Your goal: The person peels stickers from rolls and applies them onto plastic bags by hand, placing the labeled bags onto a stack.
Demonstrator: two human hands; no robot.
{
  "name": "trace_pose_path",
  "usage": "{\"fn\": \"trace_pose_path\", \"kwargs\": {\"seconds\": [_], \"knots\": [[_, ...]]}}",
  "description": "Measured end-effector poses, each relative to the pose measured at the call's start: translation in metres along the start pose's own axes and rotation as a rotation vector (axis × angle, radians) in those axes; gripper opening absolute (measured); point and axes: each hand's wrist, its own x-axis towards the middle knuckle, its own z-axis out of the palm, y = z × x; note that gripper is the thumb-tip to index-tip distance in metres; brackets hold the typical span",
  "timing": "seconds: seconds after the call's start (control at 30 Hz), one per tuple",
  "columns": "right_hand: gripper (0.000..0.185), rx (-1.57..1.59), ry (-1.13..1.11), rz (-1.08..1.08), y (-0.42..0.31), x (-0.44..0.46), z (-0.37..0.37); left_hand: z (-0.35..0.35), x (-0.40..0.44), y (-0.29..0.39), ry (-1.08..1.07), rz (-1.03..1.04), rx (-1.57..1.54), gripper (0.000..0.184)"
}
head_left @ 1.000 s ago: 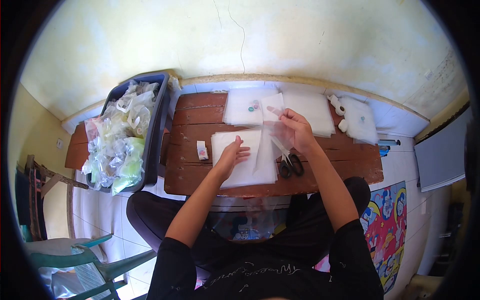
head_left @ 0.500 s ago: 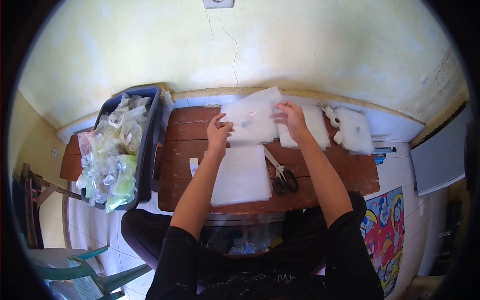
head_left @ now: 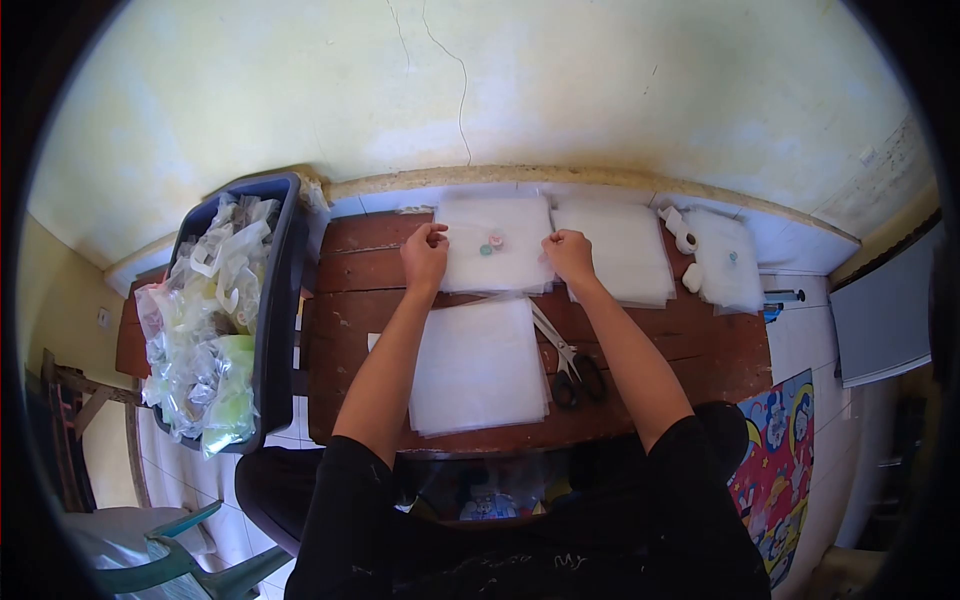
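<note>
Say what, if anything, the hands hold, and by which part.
The left hand and right hand are at opposite side edges of the back-left plastic stack; I cannot tell whether either grips it.

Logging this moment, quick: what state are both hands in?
Left hand: partly curled; grip cannot be told.
Right hand: curled beside the stickered stack; grip unclear.

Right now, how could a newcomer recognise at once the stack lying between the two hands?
Find the brown wooden table. Along its far edge, take the leftmost whitish stack, between the left hand and the right hand. It shows both a green mark and a pinkish mark; the next stack to its right shows neither.
</note>
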Motion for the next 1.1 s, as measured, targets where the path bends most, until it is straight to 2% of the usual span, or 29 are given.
{"fn": "trace_pose_path", "kwargs": {"seconds": [0.07,0.13,0.2,0.27,0.33,0.4,0.6,0.67,0.73,0.83,0.9,0.97,1.03,1.1], "knots": [[0.023,-0.043,0.002,-0.012,0.002,-0.001,0.003,-0.001,-0.001,0.002,0.054,0.049,0.048,0.026],[0.024,-0.325,0.232,-0.186,-0.004,-0.01,0.004,-0.006,-0.002,0.005,0.112,0.107,0.094,0.026],[0.024,-0.389,0.266,-0.218,-0.012,-0.025,0.0,-0.015,-0.01,0.012,0.181,0.234,0.173,0.023],[0.023,-0.452,0.297,-0.247,-0.014,-0.042,-0.002,-0.027,-0.029,0.02,0.113,0.18,0.144,0.021],[0.019,-0.377,0.093,-0.317,-0.014,-0.054,-0.003,-0.041,-0.046,0.031,0.053,0.136,0.112,0.019],[0.018,-0.346,0.03,-0.345,-0.017,-0.075,0.0,-0.055,-0.066,0.036,-0.151,0.031,0.153,0.017],[0.016,-0.218,-0.15,-0.48,-0.038,-0.134,0.026,-0.102,-0.112,0.061,-0.332,0.114,0.238,0.019],[0.016,-0.162,-0.253,-0.575,-0.043,-0.146,0.04,-0.118,-0.118,0.062,-0.319,0.117,0.228,0.019],[0.016,-0.166,-0.318,-0.566,-0.054,-0.162,0.052,-0.135,-0.125,0.062,-0.306,0.117,0.219,0.02],[0.016,-0.16,-0.419,-0.566,-0.063,-0.177,0.078,-0.157,-0.144,0.05,-0.265,0.002,0.234,0.022],[0.016,-0.073,-0.435,-0.595,-0.064,-0.185,0.099,-0.161,-0.16,0.027,-0.057,-0.082,0.246,0.027],[0.02,-0.09,-0.485,-0.591,-0.063,-0.188,0.117,-0.164,-0.166,0.012,-0.055,-0.147,0.323,0.033],[0.026,-0.053,-0.437,-0.69,-0.064,-0.195,0.134,-0.16,-0.166,-0.004,0.065,-0.171,0.458,0.038],[0.032,0.001,-0.505,-0.642,-0.068,-0.2,0.144,-0.155,-0.164,-0.021,0.049,-0.201,0.362,0.04]]}}
